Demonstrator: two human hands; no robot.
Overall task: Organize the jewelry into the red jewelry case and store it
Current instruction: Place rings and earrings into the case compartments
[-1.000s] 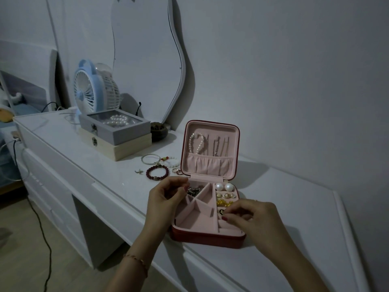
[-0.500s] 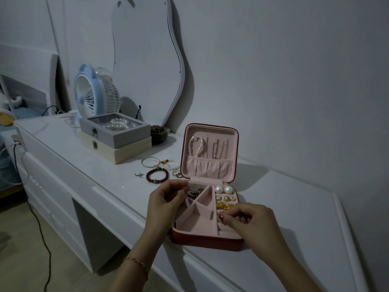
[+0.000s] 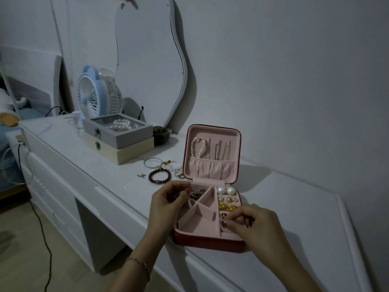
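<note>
The red jewelry case (image 3: pixel 208 242) lies open near the front edge of the white dresser, its pink lid upright with a pearl bracelet (image 3: pixel 197 146) hanging inside. Pearl earrings (image 3: pixel 226 190) and gold pieces (image 3: pixel 227 207) fill its right-hand slots. My right hand (image 3: pixel 250 225) pinches a small dark earring (image 3: pixel 222 218) over those slots. My left hand (image 3: pixel 168 202) hovers at the case's left edge, fingers curled by a dark metal piece (image 3: pixel 195 194); I cannot make out whether it holds anything. A dark red bead bracelet (image 3: pixel 161 175), a silver bangle (image 3: pixel 153 162), a white bead bracelet (image 3: pixel 174 165), rings (image 3: pixel 179 174) and a small charm (image 3: pixel 141 175) lie left of the case.
A grey glass-lidded box (image 3: pixel 117 133) holding pearls sits on a wooden box (image 3: pixel 126 152) at the back left. Behind them stand a blue fan (image 3: pixel 92 93) and a wavy mirror (image 3: pixel 147 60). A dark round pot (image 3: pixel 161 134) sits beside the boxes. Cables hang off the dresser's left end.
My right hand has shifted slightly toward the near slots of the case with the small earring pinched. My left hand stays at the case's left edge.
</note>
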